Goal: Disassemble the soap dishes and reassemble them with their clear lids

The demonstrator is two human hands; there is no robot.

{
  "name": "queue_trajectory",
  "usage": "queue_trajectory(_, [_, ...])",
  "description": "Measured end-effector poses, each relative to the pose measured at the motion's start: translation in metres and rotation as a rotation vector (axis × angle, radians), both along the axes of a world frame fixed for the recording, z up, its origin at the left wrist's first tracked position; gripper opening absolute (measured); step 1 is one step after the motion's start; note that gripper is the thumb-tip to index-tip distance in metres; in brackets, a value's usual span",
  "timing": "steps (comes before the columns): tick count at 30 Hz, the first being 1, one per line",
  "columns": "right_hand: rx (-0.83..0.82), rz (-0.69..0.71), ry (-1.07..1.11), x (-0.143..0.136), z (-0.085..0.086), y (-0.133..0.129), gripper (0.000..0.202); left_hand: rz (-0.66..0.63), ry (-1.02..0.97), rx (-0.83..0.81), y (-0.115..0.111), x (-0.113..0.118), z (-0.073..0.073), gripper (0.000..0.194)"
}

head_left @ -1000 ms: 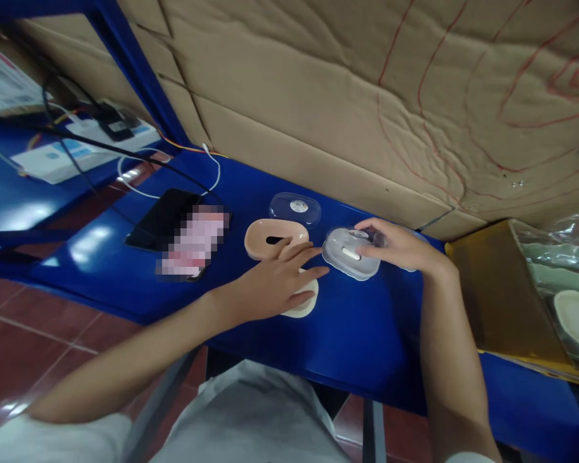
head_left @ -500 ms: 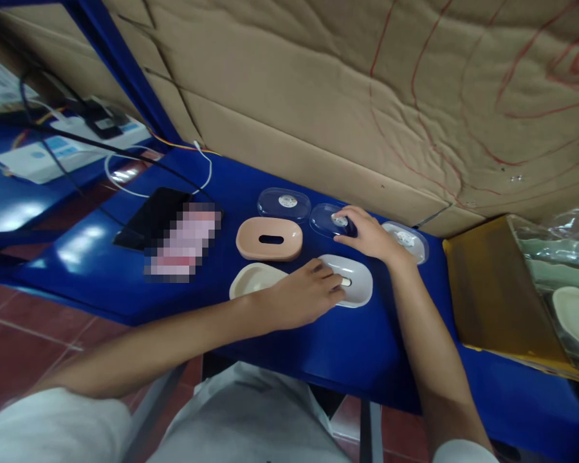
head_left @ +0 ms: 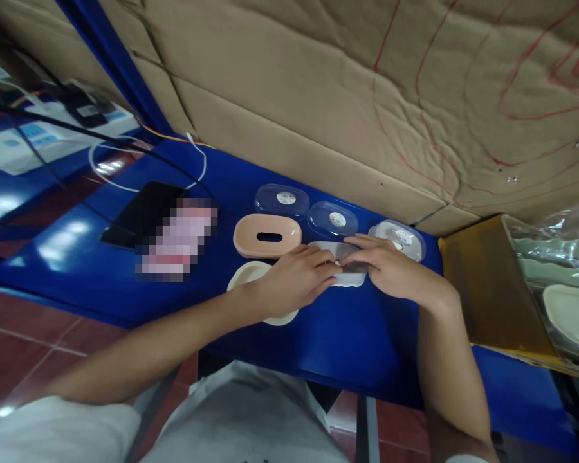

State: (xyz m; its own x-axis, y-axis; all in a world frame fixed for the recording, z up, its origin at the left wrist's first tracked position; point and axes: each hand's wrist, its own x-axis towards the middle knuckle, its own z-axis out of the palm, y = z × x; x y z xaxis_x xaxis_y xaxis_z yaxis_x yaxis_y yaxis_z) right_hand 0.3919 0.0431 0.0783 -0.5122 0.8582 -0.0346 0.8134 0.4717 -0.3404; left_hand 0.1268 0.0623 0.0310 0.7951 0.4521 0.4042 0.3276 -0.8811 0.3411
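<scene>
An oval white soap dish (head_left: 352, 279) is between my two hands on the blue table, its near wall showing and most of its inside covered by fingers. My left hand (head_left: 296, 280) is closed on its left side. From the right, my right hand (head_left: 393, 269) also grips it, fingertips meeting the left ones over the middle. Left of it lies a cream dish (head_left: 244, 274), partly hidden by my left hand. Just behind stands a peach dish (head_left: 241, 239) with a dark slot. Two clear lids (head_left: 269, 199) with round stickers lie at the back.
A third sticker-marked lid (head_left: 413, 247), whitish, lies behind my right wrist. On the right is an open cardboard box (head_left: 482, 289) with wrapped green and cream pieces. A black device (head_left: 125, 222), cables and a power strip (head_left: 9, 151) are at the left. Cardboard (head_left: 294, 109) lines the back.
My right hand has come down from the middle clear lid to the white dish. The dish has shifted slightly back and tilted, with both hands now on it. The view has moved a little.
</scene>
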Motion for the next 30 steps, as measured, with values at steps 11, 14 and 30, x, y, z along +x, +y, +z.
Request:
queue_trajectory(11, [-0.047,-0.002,-0.076,-0.014,-0.001,-0.001,0.041,-0.024,-0.012,-0.026,-0.004,0.001,0.000,0.028])
queue_trajectory(14, [-0.074,0.044,-0.049,-0.013,0.007,-0.001,0.034,-0.017,-0.063,-0.043,-0.004,0.001,0.000,0.029])
queue_trajectory(30, [-0.199,-0.042,-0.049,-0.004,0.019,0.003,0.021,0.227,0.073,0.310,-0.053,-0.002,0.013,0.036])
